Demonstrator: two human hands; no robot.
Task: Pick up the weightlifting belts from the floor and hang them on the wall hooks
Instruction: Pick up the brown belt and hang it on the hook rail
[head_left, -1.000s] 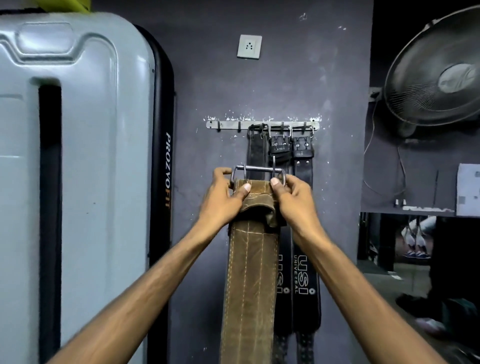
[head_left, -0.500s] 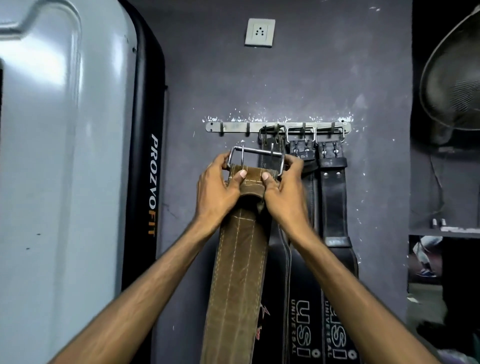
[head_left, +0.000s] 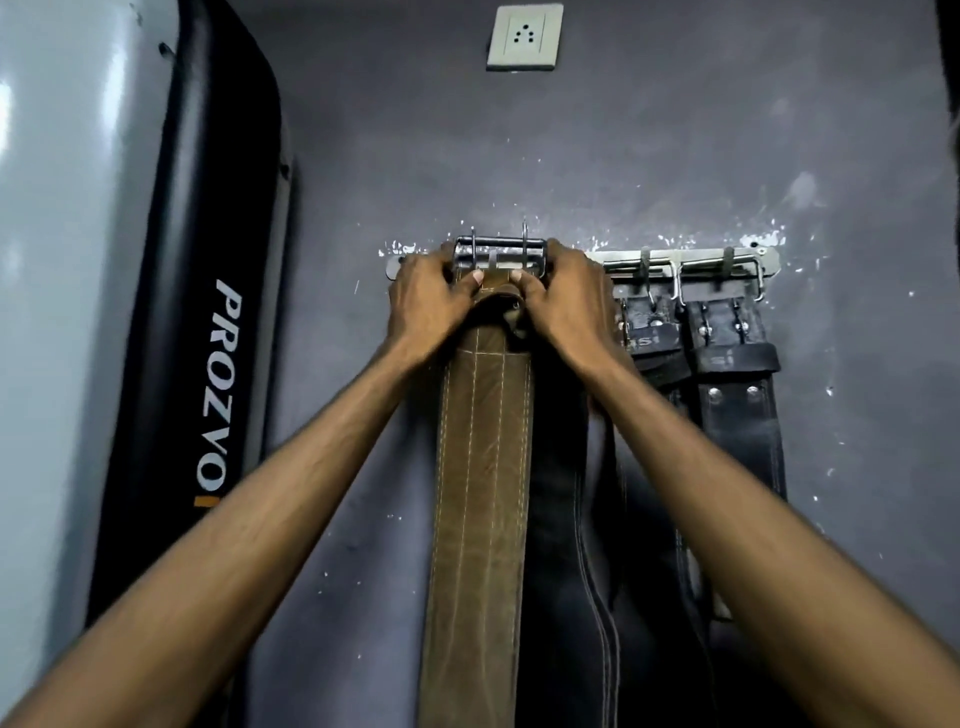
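Observation:
A brown stitched leather belt hangs straight down the grey wall from my two hands. My left hand and my right hand each grip one side of its top end, just under the steel buckle. The buckle is pressed against the left part of the metal hook rail, covering the hooks there. Three black belts hang from the rail: one partly behind the brown belt and my right arm, one in the middle, one at the right.
A tall grey and black machine panel lettered PROZVO stands against the wall at the left, close to my left arm. A white wall socket sits above the rail.
Both hands have lifted the brown belt's buckle from below the rail up onto its left part. The view has come closer to the wall.

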